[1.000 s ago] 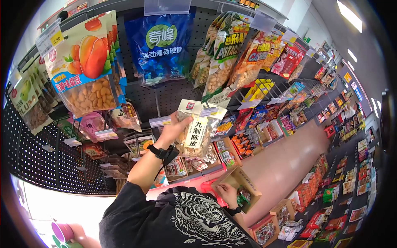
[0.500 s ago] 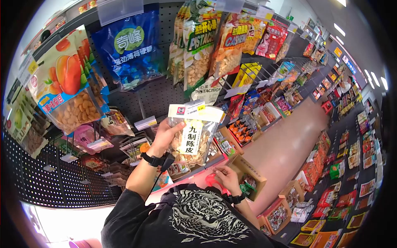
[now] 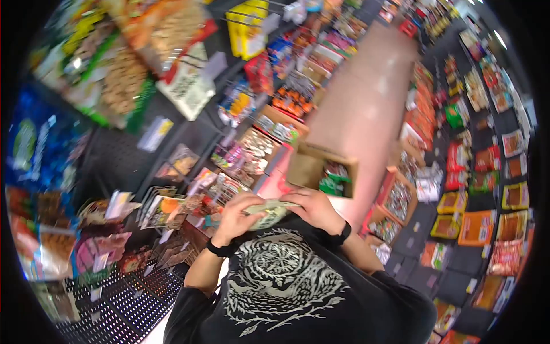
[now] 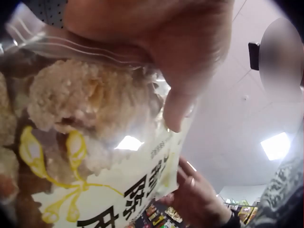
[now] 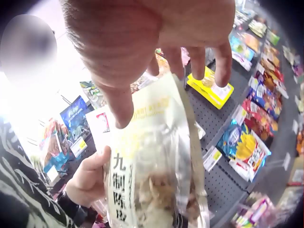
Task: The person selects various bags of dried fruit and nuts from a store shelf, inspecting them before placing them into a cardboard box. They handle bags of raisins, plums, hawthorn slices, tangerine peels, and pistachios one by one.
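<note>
A clear-fronted bag with a pale label and dried pieces inside (image 3: 269, 216) is held between both hands before the chest. On its left side is my left hand (image 3: 234, 219), thumb across the front; the left wrist view shows that hand (image 4: 190, 42) gripping the bag (image 4: 71, 99) near its zip edge. My right hand (image 3: 321, 211) pinches the other side from above. In the right wrist view the right hand (image 5: 156, 38) has its thumb on the bag's pale top (image 5: 156, 102), fingers behind, partly hidden. Lower down there, the left hand (image 5: 88, 178) holds its edge.
Hanging snack bags (image 3: 123, 74) fill the rack at the left, above a perforated panel (image 3: 126, 301). An open cardboard box (image 3: 303, 166) with green packets stands ahead. Beyond it runs the aisle floor (image 3: 358, 109), with packaged goods (image 3: 476, 228) along the right.
The view has turned down and right. The bag has come in toward the chest and tilted flatter. My right hand, empty before, has moved up and taken hold of the bag.
</note>
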Available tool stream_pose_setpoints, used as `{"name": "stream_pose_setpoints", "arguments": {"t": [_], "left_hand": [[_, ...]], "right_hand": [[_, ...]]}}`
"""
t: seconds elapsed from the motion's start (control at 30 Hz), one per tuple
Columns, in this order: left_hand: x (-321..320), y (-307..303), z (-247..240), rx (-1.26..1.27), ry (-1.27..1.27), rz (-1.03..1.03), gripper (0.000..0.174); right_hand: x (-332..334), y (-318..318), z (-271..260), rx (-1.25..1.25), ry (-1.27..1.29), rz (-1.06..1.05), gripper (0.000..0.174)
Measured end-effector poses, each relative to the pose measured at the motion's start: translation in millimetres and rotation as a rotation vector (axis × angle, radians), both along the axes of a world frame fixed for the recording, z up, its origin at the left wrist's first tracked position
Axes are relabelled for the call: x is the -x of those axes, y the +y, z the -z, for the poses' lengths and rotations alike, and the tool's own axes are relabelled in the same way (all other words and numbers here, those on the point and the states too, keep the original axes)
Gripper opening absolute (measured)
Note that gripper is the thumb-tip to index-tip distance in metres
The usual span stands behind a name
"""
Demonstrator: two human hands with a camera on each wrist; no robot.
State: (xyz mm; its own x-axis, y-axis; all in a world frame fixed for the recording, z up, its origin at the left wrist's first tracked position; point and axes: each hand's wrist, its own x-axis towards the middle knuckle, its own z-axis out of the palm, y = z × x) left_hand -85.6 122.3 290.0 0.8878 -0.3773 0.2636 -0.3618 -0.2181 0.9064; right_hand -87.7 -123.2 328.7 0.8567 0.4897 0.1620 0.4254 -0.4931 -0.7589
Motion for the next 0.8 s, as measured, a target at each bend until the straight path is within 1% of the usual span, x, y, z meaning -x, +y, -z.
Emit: {"name": "stream_pose_setpoints", "arguments": {"t": [0.07,0.1,0.13,0.17,0.23,0.27,0.33,0.37,0.4,0.43,0.47,0.5,0.53,0.6,0.67,0.73,0.8], "left_hand": [[-6.6,-17.7,2.8,-0.045,0.008,-0.006,0.032],[-9.3,-29.1,1.4,-0.103,0.015,-0.086,0.033],[-11.7,-38.6,0.6,-0.168,0.019,-0.170,0.034],[-14.0,-45.2,4.5,-0.171,0.031,-0.163,0.034],[-19.5,-49.0,19.1,-0.125,0.294,-0.319,0.036],[-22.1,-47.0,27.6,-0.134,0.295,-0.324,0.036],[-19.7,-40.3,47.1,-0.122,0.433,-0.225,0.033],[-14.3,-43.2,55.4,-0.175,0.415,-0.253,0.030],[-12.5,-46.8,55.1,-0.124,0.399,-0.259,0.028],[-7.0,-43.5,68.2,-0.263,0.436,-0.254,0.027],[-2.1,-49.6,61.4,-0.238,0.453,-0.283,0.026],[-4.8,-59.5,35.1,-0.302,0.516,-0.269,0.026],[-5.4,-64.6,25.2,-0.288,0.529,-0.256,0.027],[2.5,-72.5,36.3,-0.269,0.539,-0.306,0.027],[10.5,-82.2,30.1,-0.276,0.551,-0.356,0.027],[17.9,-88.1,31.2,-0.303,0.556,-0.379,0.028],[28.8,-91.4,35.1,-0.293,0.614,-0.410,0.027]], "right_hand": [[3.7,-19.4,11.1,0.066,-0.065,0.045,0.030],[2.2,-31.8,15.3,0.073,-0.044,0.061,0.030],[-0.5,-43.5,19.2,0.147,-0.088,0.157,0.029],[-5.0,-55.1,23.8,0.220,-0.135,0.248,0.029],[-16.9,-91.1,37.9,0.346,-0.092,0.382,0.026],[-23.1,-109.5,47.6,0.387,-0.083,0.441,0.025],[-37.2,-146.4,86.9,0.421,-0.120,0.495,0.025],[-45.7,-161.0,98.5,0.556,-0.055,0.477,0.024],[-55.3,-168.6,113.7,0.675,-0.014,0.436,0.024],[-66.1,-178.0,141.2,0.606,-0.008,0.447,0.024],[-76.5,-185.1,166.8,0.544,0.007,0.446,0.023],[-88.4,-187.3,177.9,0.522,0.022,0.447,0.022],[-99.2,-189.3,186.7,0.512,0.044,0.459,0.022],[-120.1,-191.3,217.2,0.556,0.061,0.420,0.020],[-133.0,-184.8,239.0,0.629,0.035,0.314,0.021],[-139.4,-188.3,281.9,0.591,-0.110,0.245,0.022],[-134.9,-190.6,309.4,0.657,0.003,0.195,0.024]]}}
